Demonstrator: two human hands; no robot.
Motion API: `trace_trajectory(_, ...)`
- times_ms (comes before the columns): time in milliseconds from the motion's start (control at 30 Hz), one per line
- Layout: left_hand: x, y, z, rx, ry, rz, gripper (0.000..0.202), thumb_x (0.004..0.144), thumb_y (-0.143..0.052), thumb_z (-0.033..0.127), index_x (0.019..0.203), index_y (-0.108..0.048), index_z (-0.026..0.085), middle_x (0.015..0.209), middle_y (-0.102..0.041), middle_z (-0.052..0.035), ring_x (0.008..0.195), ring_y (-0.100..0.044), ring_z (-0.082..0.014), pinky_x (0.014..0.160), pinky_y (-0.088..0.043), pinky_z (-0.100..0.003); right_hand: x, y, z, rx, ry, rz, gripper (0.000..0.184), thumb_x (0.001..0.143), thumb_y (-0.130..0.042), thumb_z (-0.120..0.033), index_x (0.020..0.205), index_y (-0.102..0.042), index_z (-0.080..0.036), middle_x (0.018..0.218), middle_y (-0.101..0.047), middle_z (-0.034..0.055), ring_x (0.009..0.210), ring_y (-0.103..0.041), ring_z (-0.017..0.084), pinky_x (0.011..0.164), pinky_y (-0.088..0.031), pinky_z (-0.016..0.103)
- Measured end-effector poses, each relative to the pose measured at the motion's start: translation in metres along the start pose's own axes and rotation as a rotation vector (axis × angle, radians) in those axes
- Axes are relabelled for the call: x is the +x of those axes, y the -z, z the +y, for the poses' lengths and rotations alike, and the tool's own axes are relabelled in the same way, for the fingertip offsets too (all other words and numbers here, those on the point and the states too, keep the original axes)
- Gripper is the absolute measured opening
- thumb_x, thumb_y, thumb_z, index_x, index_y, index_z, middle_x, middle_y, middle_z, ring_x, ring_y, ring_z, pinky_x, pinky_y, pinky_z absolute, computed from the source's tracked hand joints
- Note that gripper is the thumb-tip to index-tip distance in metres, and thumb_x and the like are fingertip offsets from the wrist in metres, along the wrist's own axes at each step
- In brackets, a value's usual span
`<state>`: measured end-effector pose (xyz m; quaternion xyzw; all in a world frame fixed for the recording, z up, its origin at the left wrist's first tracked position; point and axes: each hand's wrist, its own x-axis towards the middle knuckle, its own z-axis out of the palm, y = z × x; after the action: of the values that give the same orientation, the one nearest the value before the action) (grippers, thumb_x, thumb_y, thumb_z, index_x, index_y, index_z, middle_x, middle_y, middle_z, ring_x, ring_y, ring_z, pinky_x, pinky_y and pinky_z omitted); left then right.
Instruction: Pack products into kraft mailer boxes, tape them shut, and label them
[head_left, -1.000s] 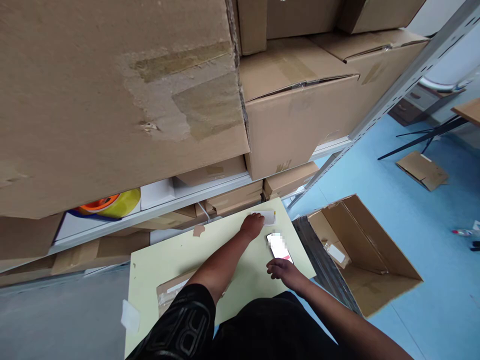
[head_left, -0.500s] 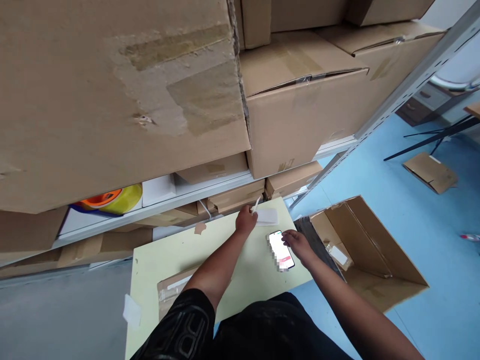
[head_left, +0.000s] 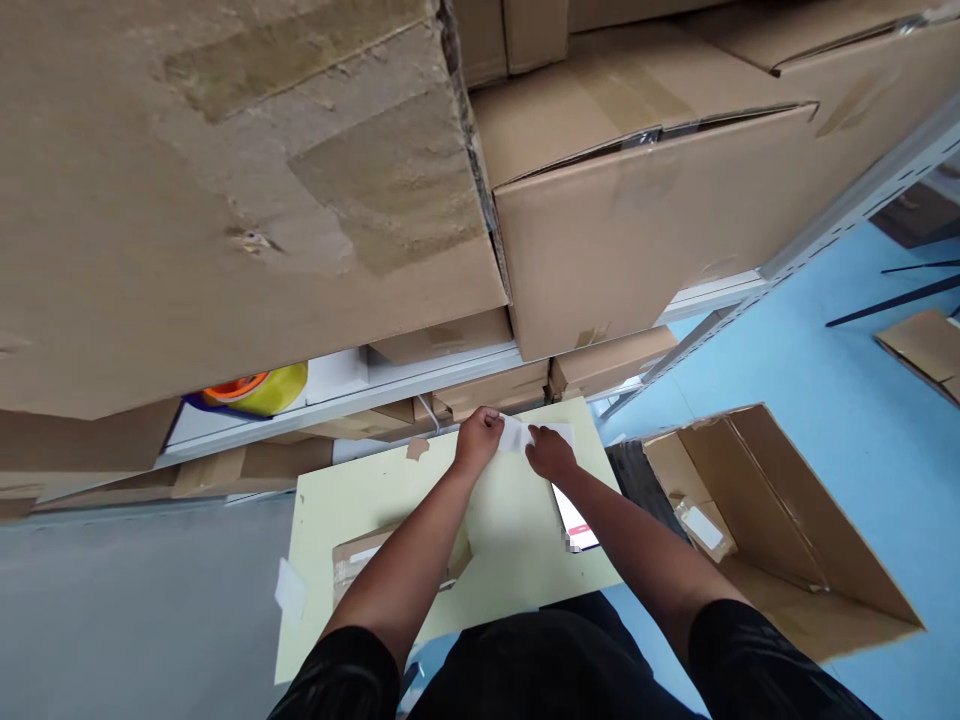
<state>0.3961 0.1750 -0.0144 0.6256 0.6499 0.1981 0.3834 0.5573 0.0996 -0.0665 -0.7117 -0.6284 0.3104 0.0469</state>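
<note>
Near the far edge of the pale yellow table [head_left: 510, 540], my left hand [head_left: 478, 440] pinches the left end of a small white paper slip [head_left: 513, 434]. My right hand [head_left: 550, 453] is closed at the slip's other end, its fingertips on the paper. Another white paper [head_left: 564, 430] lies partly behind my right hand. Below that hand rests a phone [head_left: 574, 522] with a lit screen, partly hidden by my right forearm. A taped cardboard box [head_left: 352, 562] sits on the table under my left forearm.
Shelves stacked with cardboard boxes [head_left: 630, 220] rise beyond the table, and one large box [head_left: 300, 200] juts close at upper left. Rolls of tape [head_left: 277, 390] lie on a shelf. An open carton [head_left: 795, 520] stands at right. White paper [head_left: 289, 590] hangs at the table's left edge.
My right hand has left the phone and moved up and left to the paper slip. My left hand has lowered the slip, which now lies flatter. The view has shifted slightly.
</note>
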Motion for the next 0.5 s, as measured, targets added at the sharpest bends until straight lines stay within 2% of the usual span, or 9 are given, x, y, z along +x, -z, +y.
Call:
trace_trajectory(133,-0.002,0.003,-0.001,0.147,0.065,-0.099,0.013,0.088,-0.063,0.029,0.085,-0.072,0.02,0.076,-0.075,-0.0023,0.073,-0.069,-0.0169,0.068,-0.046,-0.025,0.014,-0.011,-0.002,-0.093,0.021,-0.049,0.06,0.097,-0.049,-0.026,0.155,-0.041,-0.014,0.13,-0.062,0.018,0.115,-0.059,0.031,0.089,-0.046,0.036)
trace_trajectory(300,-0.002,0.007,-0.002,0.347,0.137,-0.151,0.026,0.094,-0.053,0.033,0.091,-0.075,0.021,0.083,-0.079,-0.0058,0.081,-0.073,-0.0196,0.072,-0.048,-0.026,0.017,-0.021,0.003,-0.189,0.078,-0.016,0.061,0.097,-0.047,-0.024,0.157,-0.038,-0.013,0.13,-0.061,0.019,0.114,-0.057,0.03,0.09,-0.046,0.037)
trace_trajectory(500,-0.006,0.032,-0.021,0.549,0.262,-0.18,0.01,0.076,-0.068,0.018,0.083,-0.075,0.014,0.102,-0.077,-0.0228,0.102,-0.072,-0.0351,0.083,-0.051,-0.037,0.016,-0.022,0.005,-0.198,0.091,-0.048,0.064,0.097,-0.043,-0.021,0.159,-0.035,-0.013,0.134,-0.06,0.0195,0.117,-0.055,0.031,0.092,-0.046,0.038)
